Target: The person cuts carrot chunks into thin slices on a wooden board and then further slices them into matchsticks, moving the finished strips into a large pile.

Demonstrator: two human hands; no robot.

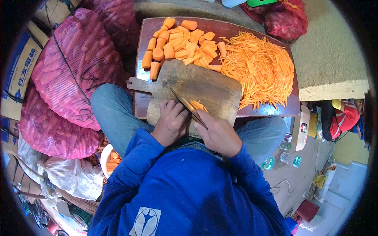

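Observation:
My right hand is closed around the handle of a knife, whose blade slants up and left across a worn wooden cutting board. Beside the blade, on its right, lie a few freshly cut carrot strips. My left hand rests on the board just left of the blade, its fingers curled and closed. Whatever is under those fingers is hidden. Beyond the board, carrot chunks and slices lie at the left of a small reddish-brown table, and a large heap of carrot strips fills its right side.
Pink mesh sacks full of carrots stand at the left. Near my left thigh is a white bucket holding carrot pieces. Another red mesh bag sits at the back right. Clear plastic containers lie on the floor at the right.

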